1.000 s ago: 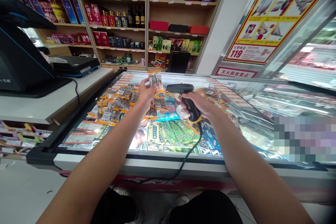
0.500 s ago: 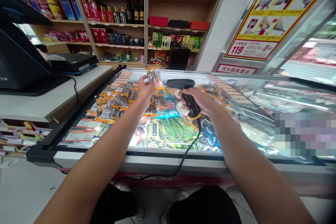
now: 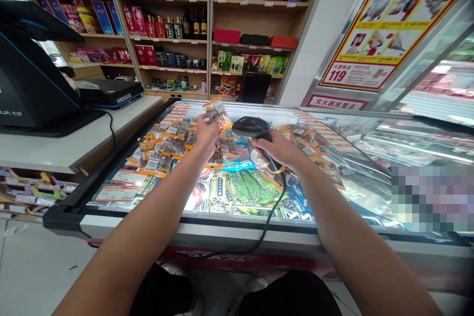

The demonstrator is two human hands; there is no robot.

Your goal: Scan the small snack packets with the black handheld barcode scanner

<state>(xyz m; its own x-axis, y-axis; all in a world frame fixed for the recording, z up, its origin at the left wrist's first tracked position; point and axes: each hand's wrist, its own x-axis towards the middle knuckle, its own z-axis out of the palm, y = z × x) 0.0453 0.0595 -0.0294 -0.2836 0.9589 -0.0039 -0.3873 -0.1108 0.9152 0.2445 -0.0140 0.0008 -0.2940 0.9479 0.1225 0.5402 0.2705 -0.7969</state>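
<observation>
My left hand (image 3: 207, 132) is closed on a small clear snack packet (image 3: 218, 112) with orange ends, held up above the glass-topped freezer (image 3: 237, 224). A black barcode scanner (image 3: 251, 127) with yellow trim sits in my right hand (image 3: 274, 148), fingers wrapped round its handle. The scanner's head is just right of the packet and apart from it. Many like packets (image 3: 172, 145) lie in a heap on the glass to the left. A smaller group of packets (image 3: 307, 140) lies to the right, partly behind my right forearm.
The scanner's black cable (image 3: 268, 222) hangs over the freezer's front edge. At left a counter (image 3: 48, 150) carries a till screen (image 3: 33, 64) and a weighing scale (image 3: 111, 91). Shelves (image 3: 166, 37) of boxes and bottles stand behind. A red poster (image 3: 388, 29) hangs at right.
The scanner's head has tipped and turned towards the packet. The packet is tilted more to the side, with its label turned towards the scanner. The whole view has shifted slightly.
</observation>
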